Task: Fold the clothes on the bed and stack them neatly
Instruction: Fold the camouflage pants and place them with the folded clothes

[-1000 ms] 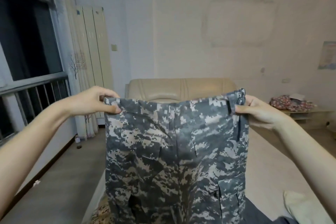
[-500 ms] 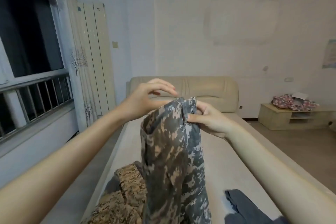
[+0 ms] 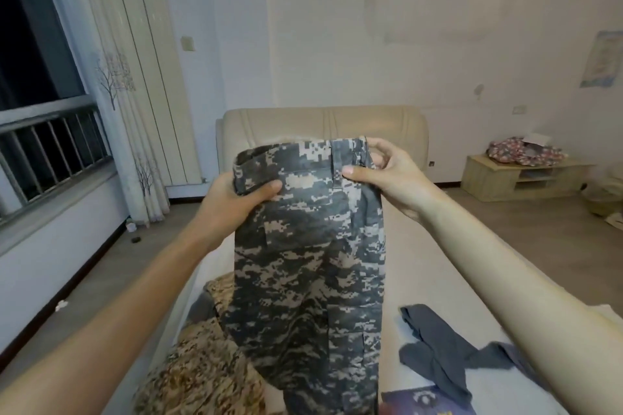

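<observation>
Up in front of the person, the grey camouflage trousers (image 3: 310, 263) hang by the waistband, doubled lengthwise so that the legs fall together toward the bed (image 3: 438, 273). Left hand (image 3: 232, 199) has its grip clenched on the waistband's left corner: the thumb presses across the front of the cloth and the other fingers are hidden behind it. Right hand (image 3: 387, 175) pinches the waistband's right corner beside a belt loop, thumb flat on the front, forefinger curled over the top edge from behind, with the remaining fingers loosely bent and not pressed to the cloth. Between the two grips the waistband runs nearly level and taut. Below the left grip, a tan camouflage garment (image 3: 202, 367) lies crumpled on the bed, partly covered by the hanging trouser legs. Below the right grip, a dark grey garment (image 3: 435, 347) lies loosely spread on the bed, apart from the trousers. Beyond both grips stands the beige headboard (image 3: 320, 121).
</observation>
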The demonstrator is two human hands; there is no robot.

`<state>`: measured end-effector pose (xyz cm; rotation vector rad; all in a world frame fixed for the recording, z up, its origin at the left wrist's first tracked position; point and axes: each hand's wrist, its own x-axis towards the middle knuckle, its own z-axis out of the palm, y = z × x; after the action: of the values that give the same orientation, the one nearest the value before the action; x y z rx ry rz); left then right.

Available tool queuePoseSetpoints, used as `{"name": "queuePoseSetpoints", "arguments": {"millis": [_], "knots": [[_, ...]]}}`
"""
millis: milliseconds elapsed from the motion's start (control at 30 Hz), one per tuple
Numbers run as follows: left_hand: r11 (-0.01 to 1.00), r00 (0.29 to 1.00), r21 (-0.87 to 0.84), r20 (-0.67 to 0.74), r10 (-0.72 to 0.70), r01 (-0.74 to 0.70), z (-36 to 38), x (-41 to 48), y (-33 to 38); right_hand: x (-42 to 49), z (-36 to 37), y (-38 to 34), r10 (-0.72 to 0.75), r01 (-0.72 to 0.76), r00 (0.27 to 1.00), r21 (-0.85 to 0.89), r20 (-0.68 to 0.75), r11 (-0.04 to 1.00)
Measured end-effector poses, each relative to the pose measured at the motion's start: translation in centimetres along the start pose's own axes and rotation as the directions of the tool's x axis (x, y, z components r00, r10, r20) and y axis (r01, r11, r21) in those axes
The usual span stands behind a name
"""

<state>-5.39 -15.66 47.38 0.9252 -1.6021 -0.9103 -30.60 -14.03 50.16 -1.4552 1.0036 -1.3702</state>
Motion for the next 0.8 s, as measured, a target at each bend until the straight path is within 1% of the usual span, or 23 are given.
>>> {"name": "queuePoseSetpoints", "arguments": {"millis": [100,167,200,267,333,367,400,467,533,600,700,800], "knots": [[0.998,0.999,-0.033,0.002,0.054,-0.054,0.8,1.7,1.5,0.2,-2.1,-1.9,-0.05,0.05,0.999,-0.145,0.004,0.988],[0.998,0.999,-0.057,-0.004,0.037,-0.037,1.7,3.9,2.0,1.1,-3.8,-2.1,-0.036,0.035,0.999,-0.139,-0.007,0.99],[0.998,1.0,-0.062,0.009,0.011,-0.01,2.3,5.3,1.8,1.9,-4.8,-1.8,-0.006,0.007,1.0,-0.116,0.003,0.993],[0.998,0.995,-0.025,0.077,-0.056,0.058,3.6,8.1,0.8,3.8,-6.6,-0.6,0.106,-0.103,0.994,-0.107,0.025,0.989],[0.991,0.98,0.049,0.148,-0.132,0.126,5.3,10.7,-1.0,5.7,-7.9,1.4,0.221,-0.218,0.975,-0.204,-0.008,0.954],[0.984,0.973,0.075,0.156,-0.173,0.163,6.3,11.9,-2.2,6.6,-8.3,2.5,0.257,-0.261,0.965,-0.269,-0.05,0.927],[0.977,0.967,0.083,0.147,-0.208,0.198,7.2,13.1,-3.2,7.4,-8.6,3.5,0.263,-0.282,0.959,-0.32,-0.1,0.904],[0.974,0.968,0.052,0.107,-0.226,0.222,8.7,15.1,-4.1,9.0,-9.3,4.7,0.188,-0.249,0.962,-0.353,-0.196,0.902],[0.984,0.982,0.002,0.068,-0.176,0.176,9.8,16.6,-3.3,10.2,-10.0,4.2,0.057,-0.161,0.956,-0.354,-0.287,0.921],[0.994,0.994,-0.033,0.023,-0.103,0.103,10.4,17.5,-1.4,10.7,-10.7,2.6,-0.084,-0.064,0.938,-0.406,-0.335,0.912],[0.999,0.999,-0.031,-0.037,0.027,-0.028,11.2,17.2,1.7,9.8,-11.5,-0.7,-0.255,0.052,0.909,-0.519,-0.329,0.853],[0.989,0.99,-0.048,-0.029,0.139,-0.14,11.6,14.4,3.0,6.3,-12.0,-2.3,-0.317,0.115,0.913,-0.585,-0.256,0.803]]}}
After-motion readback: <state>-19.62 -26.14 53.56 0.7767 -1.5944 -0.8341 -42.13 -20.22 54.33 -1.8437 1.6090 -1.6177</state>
